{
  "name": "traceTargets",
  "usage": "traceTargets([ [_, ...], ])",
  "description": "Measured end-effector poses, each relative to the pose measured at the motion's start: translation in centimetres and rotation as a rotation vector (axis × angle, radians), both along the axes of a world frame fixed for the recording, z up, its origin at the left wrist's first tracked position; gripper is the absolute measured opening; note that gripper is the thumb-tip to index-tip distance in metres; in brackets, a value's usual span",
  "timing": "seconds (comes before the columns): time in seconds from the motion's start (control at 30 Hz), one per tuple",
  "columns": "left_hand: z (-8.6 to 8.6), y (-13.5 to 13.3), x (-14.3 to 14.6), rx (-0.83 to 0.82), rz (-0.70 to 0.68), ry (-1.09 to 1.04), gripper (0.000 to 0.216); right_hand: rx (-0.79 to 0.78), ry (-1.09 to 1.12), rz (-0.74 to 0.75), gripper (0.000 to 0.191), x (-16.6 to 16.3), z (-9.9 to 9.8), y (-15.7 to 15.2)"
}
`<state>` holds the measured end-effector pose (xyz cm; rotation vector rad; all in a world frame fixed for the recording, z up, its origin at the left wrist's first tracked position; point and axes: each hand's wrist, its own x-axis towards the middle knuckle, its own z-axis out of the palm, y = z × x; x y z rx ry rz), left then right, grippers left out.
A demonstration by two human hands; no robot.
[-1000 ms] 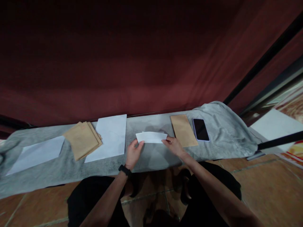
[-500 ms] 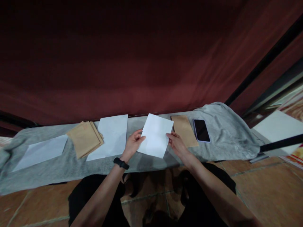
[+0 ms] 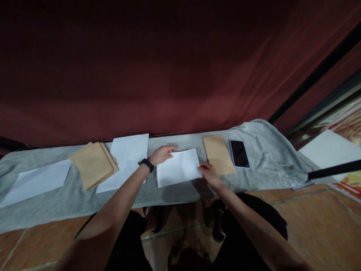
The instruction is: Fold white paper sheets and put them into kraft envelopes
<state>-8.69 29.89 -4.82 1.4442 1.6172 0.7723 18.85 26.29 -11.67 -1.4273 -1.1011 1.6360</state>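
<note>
A white sheet of paper (image 3: pixel 179 168), seemingly folded, lies slantwise between my hands, low over the grey cloth. At its upper left corner is my left hand (image 3: pixel 162 154), thumb on the near face and fingers along the far edge. My right hand (image 3: pixel 208 172) pinches the lower right edge between thumb and fingers. Close to the right hand lies a flat brown envelope (image 3: pixel 219 154). Left of the left hand rests a larger white sheet (image 3: pixel 129 147), partly covered by a stack of brown envelopes (image 3: pixel 94 163) and by my forearm.
A grey cloth (image 3: pixel 270 158) covers the long narrow bench. A phone (image 3: pixel 239 154) with a pale purple edge lies right of the single envelope. Another white paper (image 3: pixel 36 180) is at the far left. Behind stands a dark red panel (image 3: pixel 180 94); tiled floor (image 3: pixel 318 218) lies below.
The paper has turned from tilted to wider and flatter, its top edge now lower. My left hand has moved up to its upper left corner; the right hand stays at the right edge.
</note>
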Motion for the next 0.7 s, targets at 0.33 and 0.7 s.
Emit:
traceTargets([
  [0.33, -7.4, -9.8, 8.1, 0.318, 0.077, 0.533, 0.056, 0.095, -0.36, 0.131, 0.016, -0.2, -0.6, -0.2],
  [0.7, -8.8, -10.4, 8.7, 0.319, -0.011, 0.931, 0.059, 0.886, -1.039, 0.397, 0.041, -1.1, 3.4, -2.8],
])
